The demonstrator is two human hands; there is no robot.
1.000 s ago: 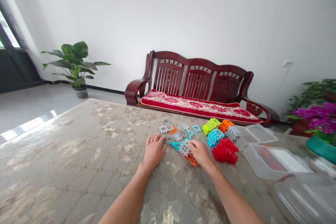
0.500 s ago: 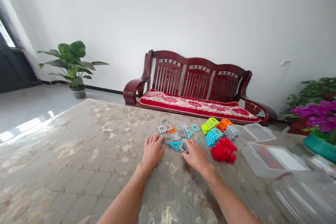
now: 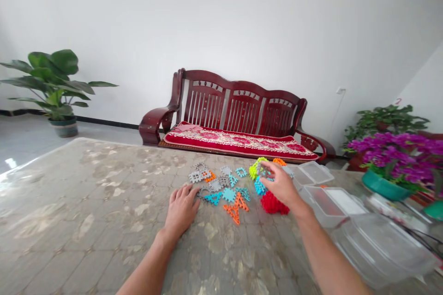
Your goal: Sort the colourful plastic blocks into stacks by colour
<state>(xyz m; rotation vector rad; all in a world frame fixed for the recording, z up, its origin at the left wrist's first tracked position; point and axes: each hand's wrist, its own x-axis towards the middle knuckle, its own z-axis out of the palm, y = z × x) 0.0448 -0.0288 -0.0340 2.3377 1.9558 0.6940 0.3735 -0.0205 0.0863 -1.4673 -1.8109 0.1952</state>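
Observation:
My right hand (image 3: 280, 185) is raised over the stacked pieces, its fingertips pinching a grey waffle-shaped plastic piece (image 3: 261, 170) against the lime stack (image 3: 255, 170). Below it sit a blue stack (image 3: 260, 186) and a red stack (image 3: 273, 203). An orange stack (image 3: 279, 162) and a grey stack (image 3: 289, 173) are mostly hidden behind that hand. My left hand (image 3: 182, 209) lies flat and open on the patterned tabletop (image 3: 86, 203), touching a dark grey piece (image 3: 204, 192). Loose grey, blue and orange pieces (image 3: 221, 189) are scattered between my hands.
Clear plastic boxes (image 3: 328, 205) and lids (image 3: 380, 249) stand right of the stacks. Beyond the table's far edge are a dark red wooden bench (image 3: 235, 110) with a red cushion, a green potted plant (image 3: 51, 87) and purple flowers (image 3: 398, 156).
My right hand has lifted a grey piece from the loose pile and moved right over the stacks. My left hand stays down. The whole view has swung left.

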